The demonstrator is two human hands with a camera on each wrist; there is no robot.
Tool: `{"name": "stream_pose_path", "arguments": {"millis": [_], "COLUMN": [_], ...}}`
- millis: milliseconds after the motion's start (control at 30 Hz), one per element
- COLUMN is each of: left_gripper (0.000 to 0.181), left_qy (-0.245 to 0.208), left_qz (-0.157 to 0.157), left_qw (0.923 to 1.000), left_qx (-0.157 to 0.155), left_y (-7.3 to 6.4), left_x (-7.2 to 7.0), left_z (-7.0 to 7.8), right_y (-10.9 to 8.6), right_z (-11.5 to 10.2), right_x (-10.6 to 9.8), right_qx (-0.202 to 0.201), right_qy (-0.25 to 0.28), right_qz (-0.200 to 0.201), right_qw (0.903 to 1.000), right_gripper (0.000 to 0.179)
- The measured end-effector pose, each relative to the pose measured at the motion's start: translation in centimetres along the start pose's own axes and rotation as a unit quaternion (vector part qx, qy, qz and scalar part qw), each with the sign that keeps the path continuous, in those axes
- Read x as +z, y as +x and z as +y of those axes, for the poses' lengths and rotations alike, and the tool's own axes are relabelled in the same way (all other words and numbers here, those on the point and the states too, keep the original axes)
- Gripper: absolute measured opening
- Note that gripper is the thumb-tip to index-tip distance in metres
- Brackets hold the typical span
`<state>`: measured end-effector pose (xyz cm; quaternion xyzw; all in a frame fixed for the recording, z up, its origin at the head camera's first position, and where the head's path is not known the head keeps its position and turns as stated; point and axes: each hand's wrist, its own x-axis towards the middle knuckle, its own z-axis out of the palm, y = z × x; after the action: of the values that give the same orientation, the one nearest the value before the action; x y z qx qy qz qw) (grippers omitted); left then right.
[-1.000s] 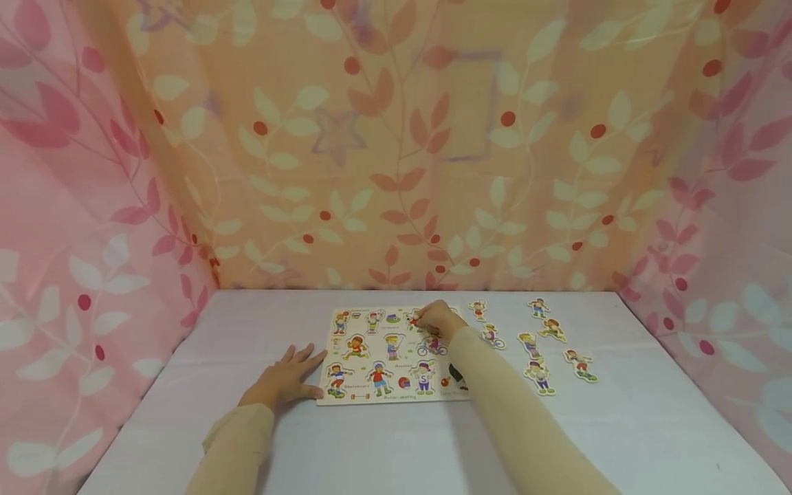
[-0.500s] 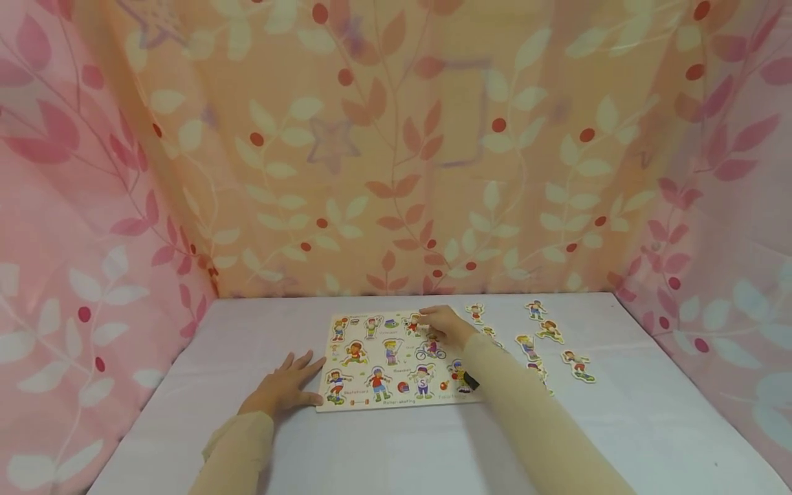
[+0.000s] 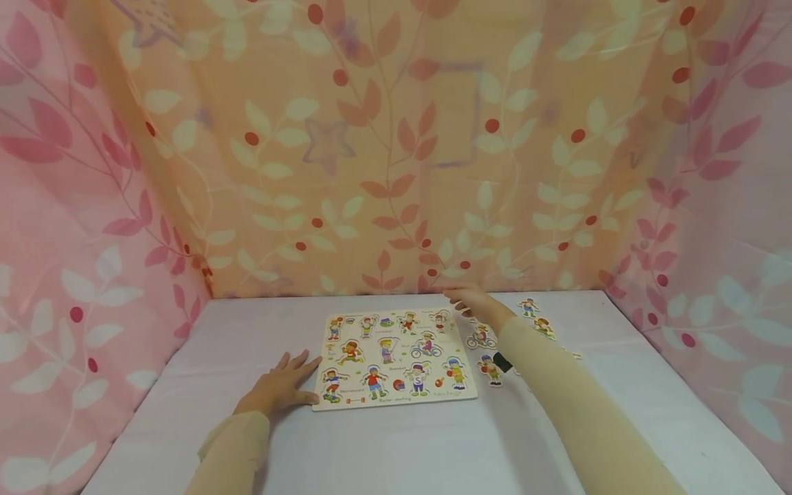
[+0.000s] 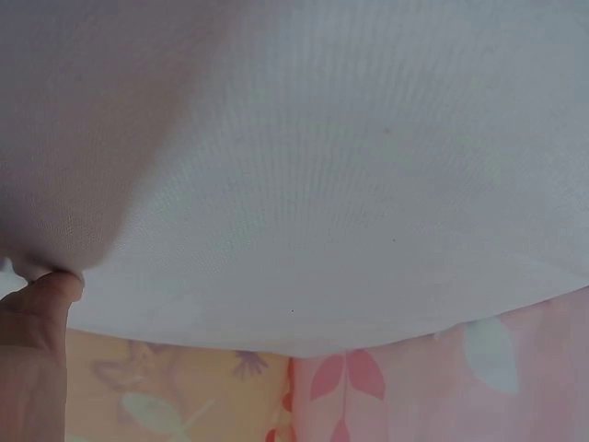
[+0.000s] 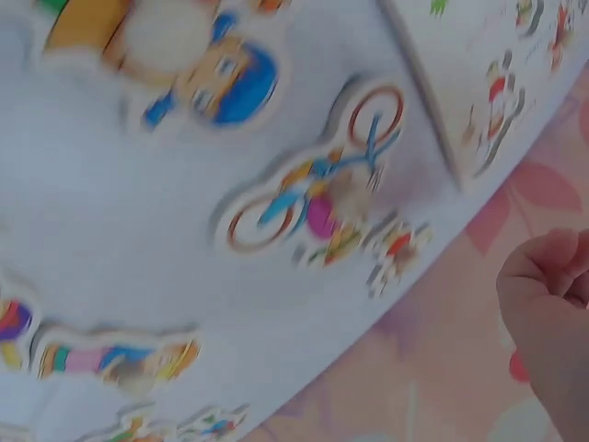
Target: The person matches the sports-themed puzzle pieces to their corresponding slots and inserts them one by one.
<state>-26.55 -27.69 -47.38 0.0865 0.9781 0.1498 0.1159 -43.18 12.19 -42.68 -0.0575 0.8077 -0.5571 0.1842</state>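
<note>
A puzzle board (image 3: 365, 337) with cartoon figures of children at sports lies on the white-covered table. My left hand (image 3: 281, 385) rests at its left edge, fingers spread and thumb at the near corner. In the left wrist view only a finger (image 4: 41, 313) shows. Past the board's far right corner is my right hand (image 3: 473, 304), fingers loosely bent and pointing left, nothing seen in them. It overlaps a small red figure piece (image 5: 400, 249), which lies apart from the hand (image 5: 552, 304) in the right wrist view. Nearby lie a cyclist piece (image 3: 480, 337) and a blue-capped figure piece (image 3: 491, 371).
Several more cut-out figure pieces lie right of the board, among them a blue-capped one (image 3: 529, 308) and a runner (image 3: 543, 326); my right sleeve (image 3: 557, 392) hides some. Leaf-patterned curtains (image 3: 371, 172) enclose the table at back and sides. A small black object (image 3: 502, 362) sits beside the sleeve.
My right hand has left the soccer figure at the board's top and moved right, beyond the board's far corner. The left hand stays at the board's left edge.
</note>
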Motion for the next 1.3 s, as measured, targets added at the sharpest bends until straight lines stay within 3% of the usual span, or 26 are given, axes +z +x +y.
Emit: {"name": "stream_pose_path", "arguments": {"millis": [200,467,700,900,1133,1300], "left_gripper": [0.089,0.091,0.091,0.091,0.09,0.09], "left_qy": [0.003,0.008,-0.001,-0.003,-0.007,-0.007], "left_qz": [0.002,0.01,0.011,0.011,0.014,0.011], "left_qw": [1.0,0.9999,0.9999,0.9999,0.9999,0.9999], "left_qx": [0.001,0.002,0.007,0.008,0.003,0.0], "left_y": [-0.3,-0.1,0.2,0.3,0.0,0.0], "left_x": [-0.4,-0.3,-0.4,-0.2,0.0,0.0], "left_z": [0.0,-0.9,-1.0,-0.7,-0.2,0.0], "right_y": [0.1,-0.7,-0.9,-0.2,0.2,0.0], "right_z": [0.0,0.8,3.2,4.7,5.6,5.4], "right_x": [-2.6,-5.1,-5.7,-5.9,-5.7,-5.0], "right_qx": [0.019,0.005,0.024,0.033,0.022,0.051], "right_qy": [0.008,-0.025,-0.034,-0.039,-0.025,-0.027], "right_qz": [0.002,0.012,0.002,0.022,0.037,0.04], "right_qw": [0.9998,0.9996,0.9992,0.9984,0.9988,0.9975], "right_gripper": [0.052,0.054,0.055,0.055,0.053,0.056]}}
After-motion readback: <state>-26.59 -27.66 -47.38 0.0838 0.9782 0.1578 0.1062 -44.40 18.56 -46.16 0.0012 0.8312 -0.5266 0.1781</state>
